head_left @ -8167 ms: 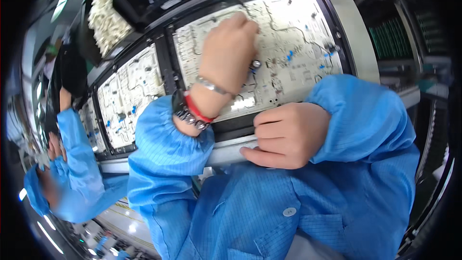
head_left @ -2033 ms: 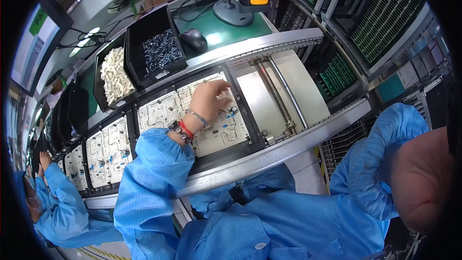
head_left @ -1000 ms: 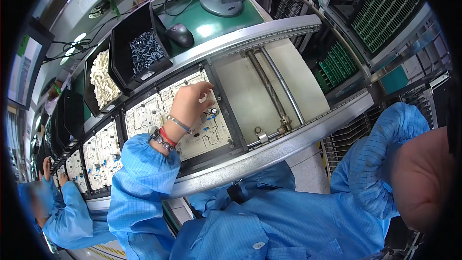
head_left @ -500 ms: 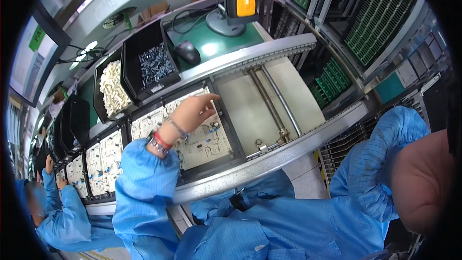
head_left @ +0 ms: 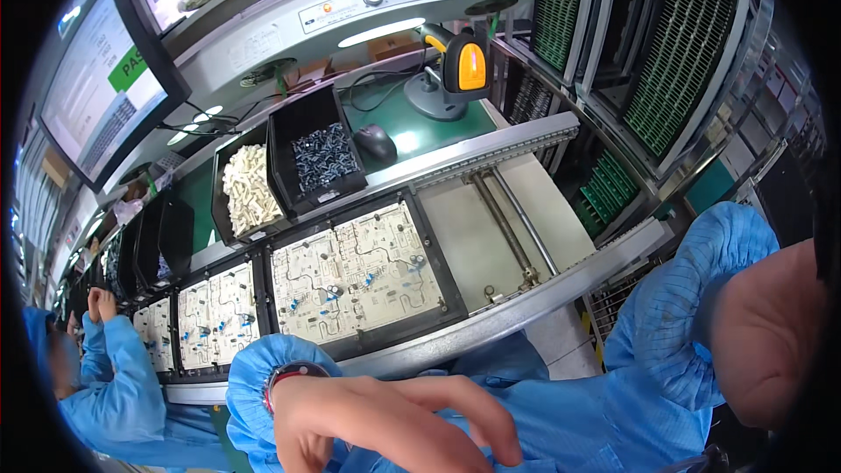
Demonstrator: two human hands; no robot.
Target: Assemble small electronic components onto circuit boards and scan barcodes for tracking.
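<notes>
My left hand (head_left: 377, 425) is close to the camera at the bottom, its fingers bent and apart with nothing seen in them. It is held over my blue sleeves and lap, on the near side of the rail. Beyond it, a pale circuit board (head_left: 355, 276) in a black frame carries blue and dark components. My right hand (head_left: 766, 333) fills the right rim; only its palm side and wrist show, and its fingers are cut off from view.
Behind the board are black bins of white parts (head_left: 250, 188) and dark blue parts (head_left: 324, 158). A mouse (head_left: 375, 143) and yellow-black scanner (head_left: 464, 70) sit on the green mat. A monitor (head_left: 105, 79) stands left. Another person (head_left: 114, 377) works farther left. Racks (head_left: 688, 61) hold green boards.
My left hand has lifted off the circuit board and come back toward me. The view has shifted, showing more of the monitor. My right hand has stayed nearly still.
</notes>
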